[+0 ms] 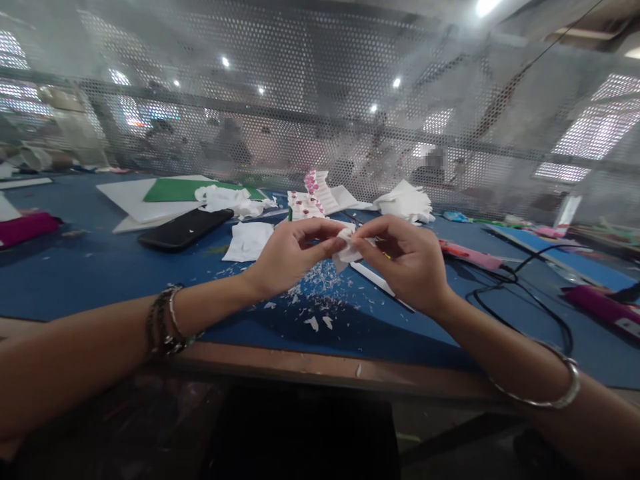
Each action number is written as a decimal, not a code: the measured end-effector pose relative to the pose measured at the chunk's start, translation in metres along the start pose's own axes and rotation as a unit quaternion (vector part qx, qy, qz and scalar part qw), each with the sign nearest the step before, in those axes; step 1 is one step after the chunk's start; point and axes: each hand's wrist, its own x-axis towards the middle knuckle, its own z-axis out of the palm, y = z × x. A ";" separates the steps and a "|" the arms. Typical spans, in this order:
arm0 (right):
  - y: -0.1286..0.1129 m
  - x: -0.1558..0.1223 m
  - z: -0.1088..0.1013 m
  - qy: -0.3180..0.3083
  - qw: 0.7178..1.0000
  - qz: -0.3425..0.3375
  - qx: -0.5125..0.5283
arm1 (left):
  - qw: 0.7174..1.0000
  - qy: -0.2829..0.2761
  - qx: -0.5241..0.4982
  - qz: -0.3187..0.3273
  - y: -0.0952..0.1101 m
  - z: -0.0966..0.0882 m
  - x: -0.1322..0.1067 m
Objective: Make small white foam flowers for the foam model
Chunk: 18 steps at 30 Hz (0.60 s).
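Between the fingertips of my left hand (295, 250) and my right hand (405, 257) is a small crumpled piece of white tissue paper (345, 252). Both hands pinch it, held above the blue table. Tiny white paper scraps (320, 287) lie scattered on the table below. Beside my left hand rests a folded white tissue (247, 241). Just beyond my hands stands a white paper piece with pink and dark red dots (306, 205). Under my right hand a thin white strip (374, 277) lies slanted, partly covered.
A black phone (186, 229) lies at left, near white sheets and a green sheet (175, 190). Crumpled tissue (233, 199) and a tissue stack (406, 201) sit farther back. To the right are a pink glue gun (470, 255) and its looping black cable (543, 300). A perforated metal screen (310, 87) rises behind.
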 end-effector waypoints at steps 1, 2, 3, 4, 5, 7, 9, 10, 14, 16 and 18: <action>0.000 0.001 0.000 0.001 1.000 0.007 0.004 | 1.000 -0.001 -0.006 -0.002 0.000 0.000 0.000; 0.001 0.001 0.000 0.002 1.000 0.014 0.007 | 1.000 -0.004 -0.012 -0.004 0.001 -0.001 0.000; 0.001 0.001 -0.001 0.002 1.000 0.017 0.008 | 1.000 -0.008 -0.018 -0.006 0.001 -0.001 0.001; 0.002 0.001 -0.001 0.001 1.000 0.018 0.007 | 1.000 -0.012 -0.023 -0.009 0.002 -0.001 0.001; 0.002 0.001 -0.001 0.000 1.000 0.016 0.006 | 0.999 -0.015 -0.028 -0.012 0.002 -0.001 0.001; 0.004 0.000 0.000 -0.002 1.000 0.005 0.001 | 0.999 -0.011 -0.033 -0.017 0.003 0.000 0.002; 0.004 -0.001 0.001 -0.006 1.000 -0.005 -0.004 | 0.999 -0.002 -0.032 -0.026 0.004 0.000 0.002; 0.004 -0.002 0.002 -0.011 1.000 -0.007 -0.004 | 0.999 0.002 -0.031 -0.030 0.004 0.001 0.002; 0.003 -0.002 0.006 -0.023 1.000 0.002 -0.019 | 0.999 0.000 -0.027 -0.033 0.004 0.002 0.002; 0.003 -0.002 0.006 -0.021 0.999 0.010 -0.025 | 0.999 -0.013 -0.021 -0.027 0.004 0.002 0.001; 0.003 -0.001 0.005 -0.022 0.999 0.019 -0.024 | 0.999 -0.028 -0.016 -0.017 0.003 0.002 0.001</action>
